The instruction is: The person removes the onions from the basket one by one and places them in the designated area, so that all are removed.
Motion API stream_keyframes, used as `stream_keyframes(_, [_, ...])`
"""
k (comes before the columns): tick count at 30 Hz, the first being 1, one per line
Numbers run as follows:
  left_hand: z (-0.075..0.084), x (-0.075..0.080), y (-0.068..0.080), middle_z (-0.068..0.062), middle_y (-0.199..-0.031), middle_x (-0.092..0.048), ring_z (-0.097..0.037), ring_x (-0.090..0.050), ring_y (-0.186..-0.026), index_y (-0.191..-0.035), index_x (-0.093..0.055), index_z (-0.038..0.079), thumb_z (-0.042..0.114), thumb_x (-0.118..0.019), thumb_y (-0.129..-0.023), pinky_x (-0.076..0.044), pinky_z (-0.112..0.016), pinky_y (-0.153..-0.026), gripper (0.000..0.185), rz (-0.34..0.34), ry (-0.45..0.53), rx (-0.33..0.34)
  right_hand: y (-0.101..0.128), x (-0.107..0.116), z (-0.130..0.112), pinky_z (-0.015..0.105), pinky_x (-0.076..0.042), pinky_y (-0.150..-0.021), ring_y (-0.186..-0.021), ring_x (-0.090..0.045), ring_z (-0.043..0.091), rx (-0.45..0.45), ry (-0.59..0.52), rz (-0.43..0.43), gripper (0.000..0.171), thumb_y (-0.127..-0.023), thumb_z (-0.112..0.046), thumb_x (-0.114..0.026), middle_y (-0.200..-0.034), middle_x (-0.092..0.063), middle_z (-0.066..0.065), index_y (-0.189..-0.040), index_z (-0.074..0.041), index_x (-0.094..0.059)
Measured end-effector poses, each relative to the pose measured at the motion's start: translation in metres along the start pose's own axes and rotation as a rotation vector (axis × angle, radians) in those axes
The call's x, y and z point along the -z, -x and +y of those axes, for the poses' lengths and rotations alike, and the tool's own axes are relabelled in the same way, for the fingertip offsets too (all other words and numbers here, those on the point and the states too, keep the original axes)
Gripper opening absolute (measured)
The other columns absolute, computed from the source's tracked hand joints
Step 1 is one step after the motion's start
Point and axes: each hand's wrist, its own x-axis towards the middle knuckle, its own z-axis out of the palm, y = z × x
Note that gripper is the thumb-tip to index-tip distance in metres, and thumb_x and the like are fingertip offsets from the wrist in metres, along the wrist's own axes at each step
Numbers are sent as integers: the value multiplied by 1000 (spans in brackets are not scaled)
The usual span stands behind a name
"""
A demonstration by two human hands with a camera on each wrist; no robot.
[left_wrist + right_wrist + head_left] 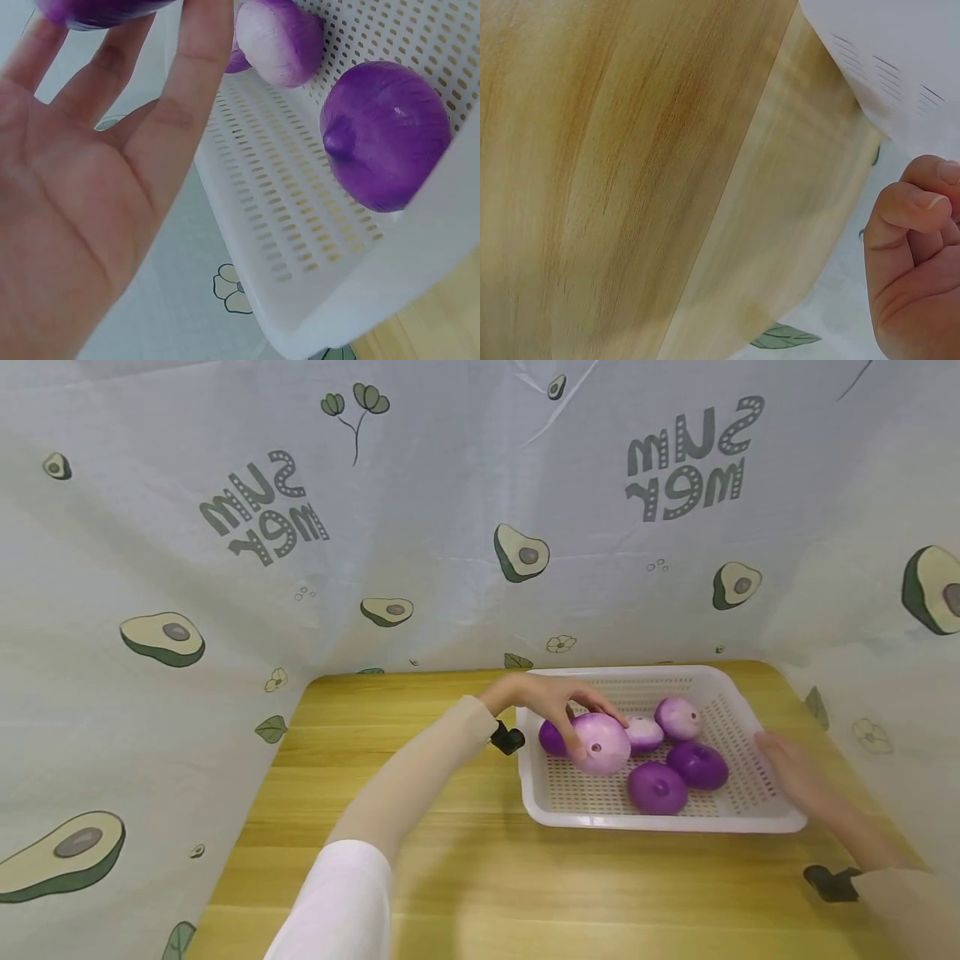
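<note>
Head view: left hand (pixel 558 703) curled over the top of the big pale-purple onion (pixel 600 743), fingers and thumb wrapped round it, at the left side of the white basket (pixel 757 752). Looks lifted or just resting on the basket floor, can't tell which. Right hand (pixel 795 772) sits at the basket's right rim; wrist cam shows its fingers (pixel 915 206) loosely curled, holding nothing, just beside the basket wall.

4 more onions near: dark one (pixel 551 739) touching behind the held one, pale one (pixel 645 733) just right of it, pale one (pixel 678 717) further back, 2 dark ones (pixel 697 764) up front.

Tips, imo:
- grip is top-down w/ fingertips only; onion is round + slick, so get the palm closer and spread the fingers wider before moving it.
- lift straight up first, neighbours are touching and will roll if dragged.
- clear the basket's left wall before going sideways over the surface (pixel 420 777).
- right hand should press the rim so the light basket doesn't slide or tip.
</note>
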Motion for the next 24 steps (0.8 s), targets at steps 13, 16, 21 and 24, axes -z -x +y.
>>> stream_keyframes(13, [-7,-13,28,3,-140,-56,-12,-56,-118,-141,-57,10,8,-87,-77,-49,-30,-98,70,140,129,-82,1,2,-4,77,-11,-104,-124,-19,71,-19,15,-28,70,-110,-37,-9,-138,-14,53,-142,25,-8])
stream_keyframes(16, [-9,-14,37,3,-139,-57,-13,-57,-117,-141,-56,8,6,-86,-78,-50,-31,-98,69,177,142,-91,1,1,-4,77,-11,-104,-124,-19,71,-9,4,-20,69,-110,-36,-10,-138,-14,53,-142,25,-8])
stream_keyframes(21, [-15,-15,53,2,-134,-59,-18,-59,-115,-141,-55,5,4,-85,-78,-51,-35,-97,70,220,166,-119,1,-1,-2,77,-8,-105,-123,-18,72,30,-21,17,66,-110,-32,-13,-136,-15,54,-139,27,-13])
stream_keyframes(24, [-18,-16,64,3,-132,-60,-19,-59,-115,-141,-56,8,6,-85,-77,-52,-36,-96,70,247,156,-111,1,-1,0,76,-7,-105,-123,-17,72,40,-31,26,65,-110,-30,-13,-135,-16,55,-138,28,-15])
